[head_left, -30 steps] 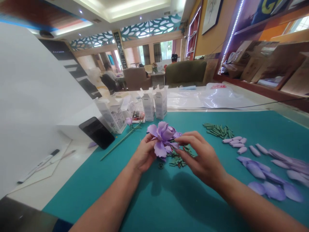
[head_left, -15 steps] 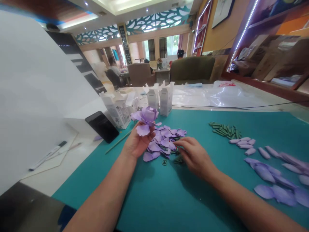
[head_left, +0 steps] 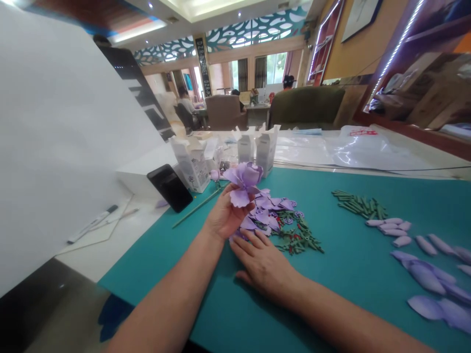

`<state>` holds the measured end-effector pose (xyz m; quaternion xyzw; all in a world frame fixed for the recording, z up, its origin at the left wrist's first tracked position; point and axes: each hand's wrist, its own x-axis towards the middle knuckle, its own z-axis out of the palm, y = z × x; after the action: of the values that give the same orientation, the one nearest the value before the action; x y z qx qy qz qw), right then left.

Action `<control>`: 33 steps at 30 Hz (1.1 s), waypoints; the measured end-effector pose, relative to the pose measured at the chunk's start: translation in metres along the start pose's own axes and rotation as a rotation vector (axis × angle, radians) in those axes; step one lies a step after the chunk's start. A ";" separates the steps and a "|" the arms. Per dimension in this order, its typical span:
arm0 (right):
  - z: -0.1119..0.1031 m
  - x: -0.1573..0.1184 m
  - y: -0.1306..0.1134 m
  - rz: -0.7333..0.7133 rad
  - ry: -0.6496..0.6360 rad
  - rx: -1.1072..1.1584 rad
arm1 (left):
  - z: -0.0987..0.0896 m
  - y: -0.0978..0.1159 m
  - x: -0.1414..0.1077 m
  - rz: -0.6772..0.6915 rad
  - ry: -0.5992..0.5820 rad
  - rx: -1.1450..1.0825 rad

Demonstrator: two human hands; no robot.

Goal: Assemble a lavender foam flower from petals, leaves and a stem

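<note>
My left hand (head_left: 230, 215) is closed round the underside of a purple flower (head_left: 245, 181), lifted above the mat. Just below it, my right hand (head_left: 259, 257) lies palm down with its fingers apart, fingertips on the near left edge of a pile of loose purple petals (head_left: 263, 215). Whether anything is under those fingers is hidden. Small green pieces with red bits (head_left: 300, 238) adjoin the pile on the right. Behind my left hand, a green stem (head_left: 195, 208) with a pale purple bud (head_left: 215, 175) rests on the mat.
White open boxes (head_left: 193, 164) stand behind the mat (head_left: 331, 304), beside a leaning black phone (head_left: 170, 188). Green sticks (head_left: 360, 203), purple buds (head_left: 392, 227) and larger petals (head_left: 423, 274) lie at the right. A marker (head_left: 91, 224) is at the left. People sit in the background.
My right hand has moved left and nearer, from the green pieces to the petals' near edge, its fingers now spread flat. The flower stays in my left hand. The view has shifted slightly left.
</note>
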<state>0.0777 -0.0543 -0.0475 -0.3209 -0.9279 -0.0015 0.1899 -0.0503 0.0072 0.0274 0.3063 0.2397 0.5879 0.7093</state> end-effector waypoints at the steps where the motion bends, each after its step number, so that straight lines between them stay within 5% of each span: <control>1: 0.001 0.004 -0.002 0.004 -0.010 -0.006 | 0.000 0.000 0.000 -0.002 -0.007 0.001; 12: -0.009 -0.010 -0.009 -0.089 -0.081 -0.029 | -0.001 -0.003 0.001 -0.017 -0.007 -0.005; 25: -0.014 -0.020 -0.009 0.056 -0.111 -0.049 | 0.000 -0.006 0.001 -0.028 0.000 0.014; 33: -0.013 -0.027 -0.009 0.001 -0.052 -0.024 | -0.001 -0.007 0.000 -0.033 -0.008 0.025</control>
<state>0.0963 -0.0789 -0.0442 -0.3233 -0.9323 -0.0041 0.1620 -0.0458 0.0062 0.0219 0.3136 0.2492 0.5716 0.7162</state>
